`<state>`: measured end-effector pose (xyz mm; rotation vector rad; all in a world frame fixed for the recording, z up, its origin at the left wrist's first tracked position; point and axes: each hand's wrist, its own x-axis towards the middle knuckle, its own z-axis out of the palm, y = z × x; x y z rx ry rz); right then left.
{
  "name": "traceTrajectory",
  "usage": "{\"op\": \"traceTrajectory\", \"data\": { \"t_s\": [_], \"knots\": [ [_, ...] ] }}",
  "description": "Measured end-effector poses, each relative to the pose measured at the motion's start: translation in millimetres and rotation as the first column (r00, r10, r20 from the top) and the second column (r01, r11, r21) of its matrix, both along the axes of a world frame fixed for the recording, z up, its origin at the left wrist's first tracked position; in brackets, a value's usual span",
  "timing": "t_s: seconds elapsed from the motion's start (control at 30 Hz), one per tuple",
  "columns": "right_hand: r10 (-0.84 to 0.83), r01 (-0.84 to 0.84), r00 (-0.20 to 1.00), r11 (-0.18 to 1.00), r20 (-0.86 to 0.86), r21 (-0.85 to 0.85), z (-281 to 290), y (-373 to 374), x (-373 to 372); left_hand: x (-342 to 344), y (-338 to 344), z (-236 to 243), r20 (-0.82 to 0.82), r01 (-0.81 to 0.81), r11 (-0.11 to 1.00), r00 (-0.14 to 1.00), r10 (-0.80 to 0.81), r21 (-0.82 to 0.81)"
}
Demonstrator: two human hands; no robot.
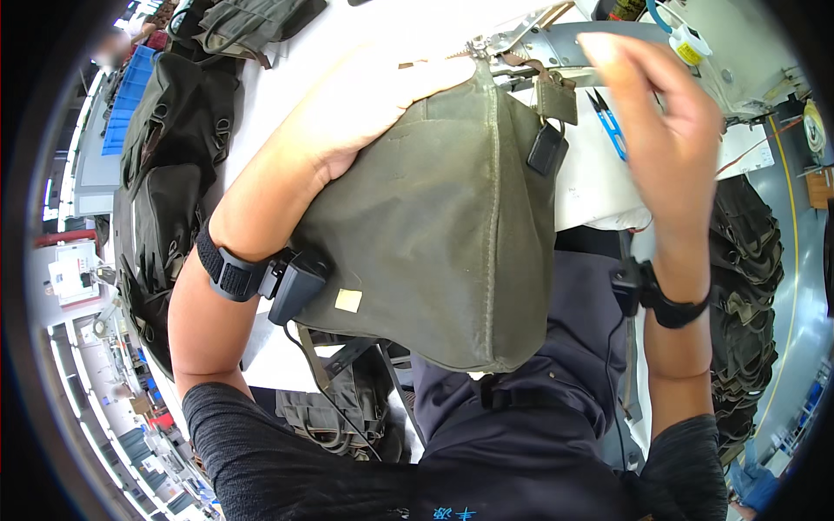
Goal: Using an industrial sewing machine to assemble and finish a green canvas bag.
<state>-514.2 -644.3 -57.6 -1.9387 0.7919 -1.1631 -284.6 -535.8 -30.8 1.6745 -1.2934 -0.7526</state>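
An olive-green fabric bag (417,226) with a long vertical seam spreads out before me, its upper edge at the sewing machine's metal parts (486,50). My left hand (395,91) lies open and flat on the bag's upper left part, fingers stretched toward those parts. My right hand (665,113) is raised to the right of the bag, apart from it. Motion blurs its bent fingers, so I cannot make out a grip. A fabric tab (556,97) and a dark tag (546,149) hang at the bag's upper right. Blue-handled thread snips (610,126) lie beside my right hand.
Dark green bags (169,165) are heaped along the left, with another bag (261,22) at the back. More stacked bags (745,286) stand at the right. A blue bin (130,100) sits far left. A small white bottle (689,45) is at the upper right.
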Motion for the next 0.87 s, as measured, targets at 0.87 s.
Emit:
{"op": "traceTrajectory", "data": {
  "t_s": [0.87],
  "knots": [
    [0.065,-0.018,0.984,0.964,0.168,-0.265,-16,9,67,-3,-39,8,-0.182,0.428,0.81,0.829,-0.528,-0.401]
  ]
}}
